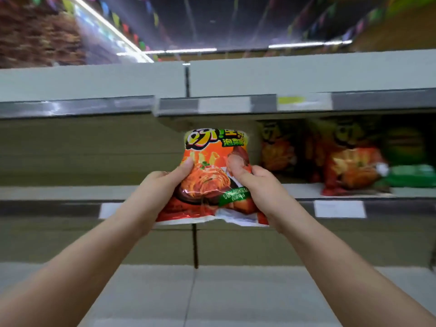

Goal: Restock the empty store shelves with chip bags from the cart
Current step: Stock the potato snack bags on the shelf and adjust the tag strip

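Orange-red foil catches the light — a chip bag [213,175] held upright in front of the middle shelf [70,192], roughly level with its front edge and not yet set down. Both hands have it: the left hand [162,185] is clamped on the bag's left side with the thumb pressed across the front, and the right hand [256,185] pinches the right side the same way, so each grip is closed firmly on the packet. To the right on that same shelf stand a few bags already placed [351,168], red ones with a green one [410,166] beside them, all blurred. The stretch of shelf to the left looks bare, as does the top shelf [94,81] and the bottom one [151,296]. I'd judge the job barely started — a handful stocked, most of the shelving still to fill. The cart isn't in view.
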A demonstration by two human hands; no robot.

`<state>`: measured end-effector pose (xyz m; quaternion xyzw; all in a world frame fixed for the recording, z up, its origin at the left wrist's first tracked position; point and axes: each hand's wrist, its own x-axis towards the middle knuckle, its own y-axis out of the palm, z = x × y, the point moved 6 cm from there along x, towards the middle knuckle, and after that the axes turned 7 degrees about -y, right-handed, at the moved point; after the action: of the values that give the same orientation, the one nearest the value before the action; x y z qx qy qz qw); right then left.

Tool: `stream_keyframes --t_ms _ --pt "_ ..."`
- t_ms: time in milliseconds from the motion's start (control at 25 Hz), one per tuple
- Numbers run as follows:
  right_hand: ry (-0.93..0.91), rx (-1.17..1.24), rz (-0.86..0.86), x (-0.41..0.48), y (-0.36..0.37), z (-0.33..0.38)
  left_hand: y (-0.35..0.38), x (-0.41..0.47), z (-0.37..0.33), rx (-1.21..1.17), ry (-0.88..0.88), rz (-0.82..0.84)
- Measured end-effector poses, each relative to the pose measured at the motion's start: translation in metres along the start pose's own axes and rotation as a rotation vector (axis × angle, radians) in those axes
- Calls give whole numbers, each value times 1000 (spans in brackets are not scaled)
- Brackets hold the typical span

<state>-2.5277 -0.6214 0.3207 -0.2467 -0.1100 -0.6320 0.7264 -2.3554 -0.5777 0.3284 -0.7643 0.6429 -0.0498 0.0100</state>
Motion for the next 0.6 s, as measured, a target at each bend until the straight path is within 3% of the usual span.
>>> stream_keyframes --t_ms 280,480,600 --pt "199 -52 -120 45 -98 -26 97 86 -13 164 -74 280" --pt "317 -240 -245 70 -129 -43 153 143 -8 63 -131 403" --pt "354 -211 -349 75 -132 -43 175 154 -5 -88 -146 428"
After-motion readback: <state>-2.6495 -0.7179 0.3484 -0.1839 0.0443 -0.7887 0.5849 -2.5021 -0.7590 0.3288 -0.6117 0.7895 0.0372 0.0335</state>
